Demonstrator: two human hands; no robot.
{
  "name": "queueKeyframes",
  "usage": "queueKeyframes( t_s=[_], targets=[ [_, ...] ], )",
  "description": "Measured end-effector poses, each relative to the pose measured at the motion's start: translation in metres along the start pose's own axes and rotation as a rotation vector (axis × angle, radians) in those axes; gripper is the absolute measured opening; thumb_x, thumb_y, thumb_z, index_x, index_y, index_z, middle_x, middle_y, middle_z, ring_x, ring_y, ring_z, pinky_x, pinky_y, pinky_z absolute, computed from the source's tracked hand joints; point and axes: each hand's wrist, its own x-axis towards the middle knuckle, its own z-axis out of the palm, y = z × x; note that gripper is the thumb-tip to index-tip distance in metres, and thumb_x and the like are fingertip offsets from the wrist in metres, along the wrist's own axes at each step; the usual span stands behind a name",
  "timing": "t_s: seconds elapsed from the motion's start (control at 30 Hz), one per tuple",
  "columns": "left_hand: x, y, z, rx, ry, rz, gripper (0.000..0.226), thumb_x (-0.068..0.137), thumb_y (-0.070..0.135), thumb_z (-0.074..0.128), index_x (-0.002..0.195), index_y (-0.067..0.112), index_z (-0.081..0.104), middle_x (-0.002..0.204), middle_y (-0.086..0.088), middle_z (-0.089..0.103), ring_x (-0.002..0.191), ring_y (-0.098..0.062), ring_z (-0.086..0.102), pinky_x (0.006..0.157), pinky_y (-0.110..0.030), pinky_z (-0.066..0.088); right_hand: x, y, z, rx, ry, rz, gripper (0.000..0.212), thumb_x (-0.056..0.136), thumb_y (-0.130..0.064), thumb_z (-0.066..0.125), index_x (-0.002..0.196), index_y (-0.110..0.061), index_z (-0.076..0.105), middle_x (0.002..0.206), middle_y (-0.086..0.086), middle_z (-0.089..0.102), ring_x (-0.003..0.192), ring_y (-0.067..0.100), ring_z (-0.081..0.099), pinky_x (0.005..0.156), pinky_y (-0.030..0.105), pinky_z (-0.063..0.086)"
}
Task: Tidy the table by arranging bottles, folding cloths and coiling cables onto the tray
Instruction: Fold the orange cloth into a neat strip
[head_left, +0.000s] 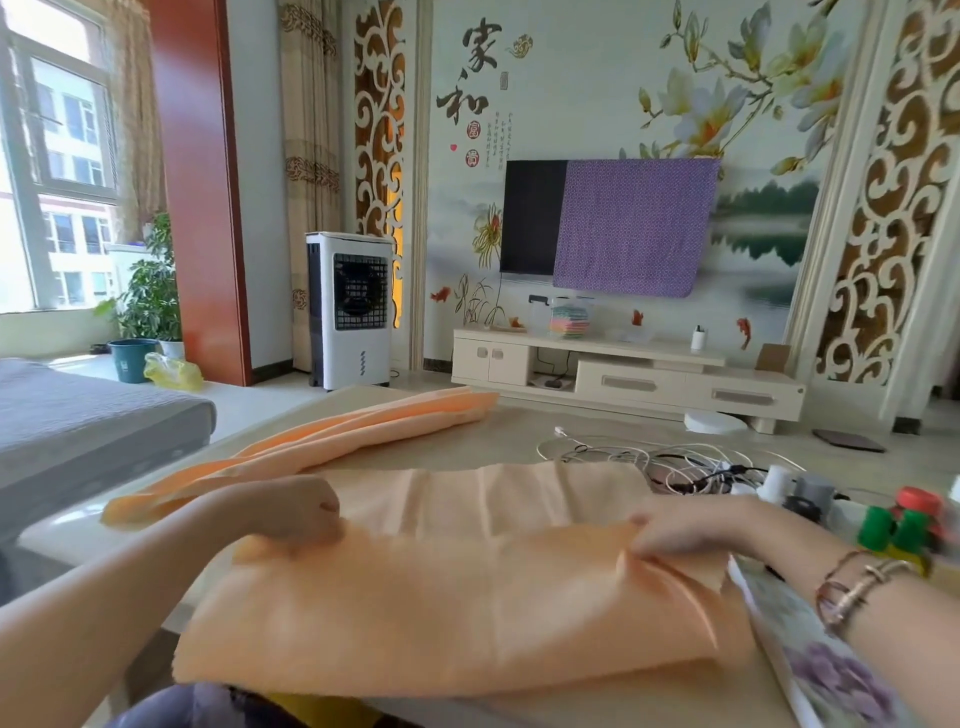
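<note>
Peach cloth (467, 597): spread on the table (519, 436), near edge folded over. Left hand (296, 512): fingers curled, gripping the fold's left corner. Right hand (696, 530): pinching the fold's right corner. Second peach cloth (332, 441): bunched, beyond the first. Cables (649, 460): tangled, beyond-right of it. Bottles (893, 525): right of it, beside the floral tray (821, 660).
</note>
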Motion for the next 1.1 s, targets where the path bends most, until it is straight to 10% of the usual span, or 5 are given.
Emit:
queueKeyframes(
  t_s=[0.23, 0.33, 0.53, 0.9, 1.1],
  targets=[
    [0.058, -0.011, 0.014, -0.207, 0.33, -0.063, 0.027, 0.096, 0.029, 0.049, 0.086, 0.011, 0.067, 0.091, -0.003, 0.062, 0.086, -0.018, 0.057, 0.078, -0.029, 0.045, 0.068, 0.012, -0.003, -0.069, 0.478, 0.074, 0.05, 0.076, -0.019, 0.052, 0.113, -0.051, 0.059, 0.085, -0.006, 0.069, 0.078, 0.016, 0.063, 0.062, 0.026, 0.048],
    [0.081, -0.011, 0.023, -0.229, 0.387, -0.133, 0.028, 0.098, 0.026, 0.045, 0.097, 0.01, 0.067, 0.102, -0.005, 0.063, 0.093, -0.022, 0.059, 0.082, -0.031, 0.048, 0.095, 0.011, -0.007, 0.054, 0.566, 0.158, 0.005, 0.076, -0.026, 0.062, 0.078, -0.023, 0.058, 0.079, -0.003, 0.063, 0.077, 0.019, 0.059, 0.056, 0.024, 0.04],
    [0.124, -0.024, 0.038, -0.343, 0.586, -0.215, 0.021, 0.094, 0.026, 0.047, 0.089, 0.019, 0.066, 0.109, -0.006, 0.062, 0.096, -0.026, 0.055, 0.082, -0.036, 0.048, 0.14, 0.029, -0.011, 0.818, 0.663, 0.263, 0.026, 0.071, -0.001, 0.068, 0.05, -0.011, 0.055, 0.04, -0.001, 0.051, 0.053, 0.02, 0.051, 0.054, 0.027, 0.04],
    [0.141, -0.007, 0.043, -0.153, 0.66, -0.343, 0.034, 0.093, 0.037, 0.049, 0.123, 0.02, 0.047, 0.134, -0.007, 0.043, 0.123, -0.032, 0.038, 0.101, -0.043, 0.03, 0.161, 0.04, -0.01, 0.433, 0.813, 0.271, 0.022, 0.079, -0.033, 0.067, 0.075, -0.012, 0.065, 0.07, -0.001, 0.064, 0.073, 0.024, 0.058, 0.062, 0.028, 0.04],
    [0.129, 0.081, 0.055, -0.157, 0.597, 0.016, 0.047, 0.099, 0.045, 0.033, 0.145, 0.038, 0.029, 0.158, 0.01, 0.014, 0.147, -0.018, 0.007, 0.118, -0.044, 0.0, 0.163, 0.031, -0.016, 0.458, 0.842, 0.227, 0.012, 0.08, -0.025, 0.066, 0.076, -0.013, 0.065, 0.073, -0.001, 0.064, 0.07, 0.02, 0.055, 0.053, 0.023, 0.033]
  ],
)
